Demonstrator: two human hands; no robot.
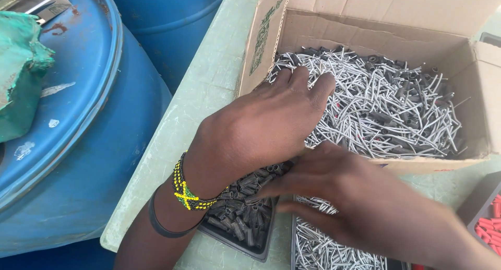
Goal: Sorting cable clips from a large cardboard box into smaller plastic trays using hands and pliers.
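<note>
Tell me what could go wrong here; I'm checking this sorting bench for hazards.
1. The left hand reaches bare into the cardboard box of thin grey wire pieces; their ends might prick or scratch the fingers.
2. The tray of dark sleeves sits near the table edge under the left wrist, so a nudge might tip it off.
3. The right hand crosses low over the tray of grey pieces and might scatter them.

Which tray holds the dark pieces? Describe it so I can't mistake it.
Start at the open cardboard box of grey wires. In front of it, under the left hand's wrist, sits a dark tray of short black tubes. The neighbouring tray to its right holds grey wires instead.
</note>
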